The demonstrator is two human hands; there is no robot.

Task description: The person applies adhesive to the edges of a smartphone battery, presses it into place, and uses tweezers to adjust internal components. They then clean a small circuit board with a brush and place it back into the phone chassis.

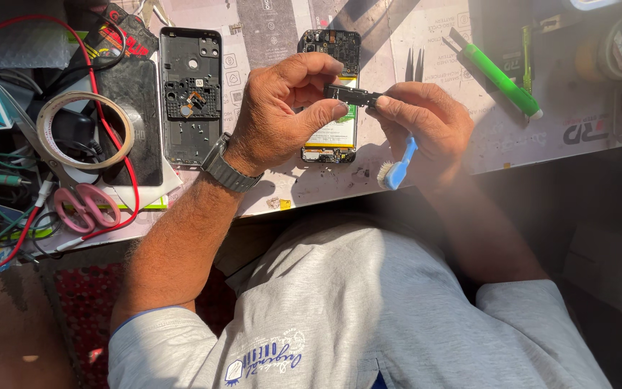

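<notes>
Both hands hold a small black phone part [352, 95] above the mat. My left hand [282, 108] pinches its left end between thumb and fingers; a grey watch sits on that wrist. My right hand [426, 126] grips the part's right end and also keeps a small blue brush [397, 167] tucked under its fingers, bristles pointing down-left. Beneath the hands lies an opened phone [331, 86] with its board and battery exposed, partly hidden by my left hand.
A dark phone back cover [191, 94] lies left of the opened phone. Further left are a tape roll [84, 131], pink scissors [86, 207], and red and green wires [8, 216]. Black tweezers [414, 65] and a green tool [502, 75] lie at right.
</notes>
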